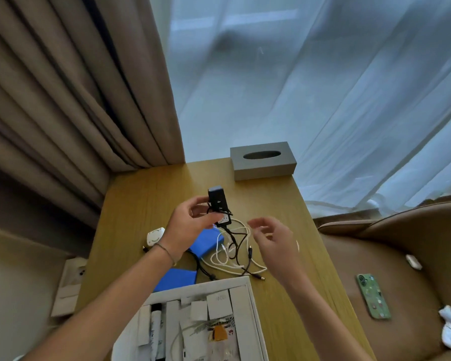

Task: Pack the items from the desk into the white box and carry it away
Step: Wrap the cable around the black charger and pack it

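At the centre of the frame, the left hand (190, 220) grips a black power adapter (218, 205) above the wooden surface (146, 199), fingers and thumb curled round its body, so that its black cord (236, 246) hangs down from it. To the right, the right hand (270, 237) hovers with its grip spread and fingers loosely bent, holding nothing; it is blurred. Below and between the hands, a white cable (232, 259) lies tangled with the black cord on the surface. Left of the tangle lie 2 blue packs (176, 280), one partly hidden under the left wrist, the other touching the far rim of the white box (253, 308). The box sits open at the lower centre, already holding white cartons, a cable and a small orange item. A small white round device (155, 237) rests at the left edge of the surface. A grey tissue box (263, 160) stands at the far end. At the right of the frame, a green phone (373, 295) lies on a brown leather seat (401, 230).
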Demonstrator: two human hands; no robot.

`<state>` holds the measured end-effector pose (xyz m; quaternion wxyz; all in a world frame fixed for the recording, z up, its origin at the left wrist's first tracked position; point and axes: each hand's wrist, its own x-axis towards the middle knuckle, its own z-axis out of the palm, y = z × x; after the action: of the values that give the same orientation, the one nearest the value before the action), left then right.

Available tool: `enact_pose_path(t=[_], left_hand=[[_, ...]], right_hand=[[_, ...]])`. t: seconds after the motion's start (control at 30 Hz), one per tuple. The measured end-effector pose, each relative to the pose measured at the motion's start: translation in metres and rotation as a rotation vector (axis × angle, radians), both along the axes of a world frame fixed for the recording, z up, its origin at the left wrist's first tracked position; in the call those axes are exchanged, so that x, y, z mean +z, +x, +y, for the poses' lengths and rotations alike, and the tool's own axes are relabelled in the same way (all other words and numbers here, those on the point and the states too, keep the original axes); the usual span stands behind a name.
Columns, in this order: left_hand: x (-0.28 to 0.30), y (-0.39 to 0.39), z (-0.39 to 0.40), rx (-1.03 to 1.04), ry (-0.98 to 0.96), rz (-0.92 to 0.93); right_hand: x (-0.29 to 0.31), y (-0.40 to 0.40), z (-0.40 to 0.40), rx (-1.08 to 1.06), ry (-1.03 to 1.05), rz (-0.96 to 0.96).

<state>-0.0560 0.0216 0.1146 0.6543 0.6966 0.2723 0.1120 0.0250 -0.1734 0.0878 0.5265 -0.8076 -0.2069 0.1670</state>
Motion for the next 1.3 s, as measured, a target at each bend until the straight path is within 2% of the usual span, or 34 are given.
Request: enact_pose_path(t=[0.1,0.27,0.37,0.47,0.57,0.7,0.77,0.83,0.9,0.97,1.07,1.17,1.3], left_hand=[[0.023,-0.014,0.003,0.0,-0.176,-0.099],[0.052,-0.045,0.014,-0.13,-0.448,-0.229],[0.062,-0.066,0.024,-0.196,-0.507,-0.243],[0.067,-0.085,0.032,-0.191,-0.422,-0.195],[0.066,-0.099,0.038,-0.024,-0.351,-0.126],[0.062,-0.112,0.036,0.165,-0.179,-0.079],[0.058,-0.117,0.032,0.24,-0.019,-0.061],[0.054,-0.122,0.03,0.288,0.244,-0.009],[0.052,-0.13,0.03,0.276,0.513,0.069],[0.05,-0.136,0.032,0.214,0.659,0.098],[0.052,-0.147,0.034,0.031,0.718,0.113],[0.057,-0.158,0.033,-0.198,0.683,0.123],[0.066,-0.17,0.027,-0.374,0.455,0.08]], right_hand=[[0.016,-0.003,0.018,0.105,0.038,-0.048],[0.038,-0.012,0.043,0.402,0.172,0.253],[0.043,-0.022,0.05,0.513,0.218,0.286],[0.046,-0.028,0.057,0.49,0.214,0.287],[0.051,-0.031,0.06,0.455,0.102,0.156],[0.063,-0.047,0.064,0.532,-0.115,-0.029],[0.07,-0.061,0.066,0.608,-0.248,-0.118],[0.08,-0.078,0.067,0.702,-0.35,-0.234],[0.091,-0.092,0.066,0.779,-0.377,-0.311],[0.104,-0.098,0.065,0.787,-0.381,-0.361],[0.119,-0.095,0.065,0.757,-0.396,-0.465],[0.125,-0.086,0.067,0.748,-0.346,-0.462],[0.118,-0.07,0.071,0.728,-0.136,-0.233]])
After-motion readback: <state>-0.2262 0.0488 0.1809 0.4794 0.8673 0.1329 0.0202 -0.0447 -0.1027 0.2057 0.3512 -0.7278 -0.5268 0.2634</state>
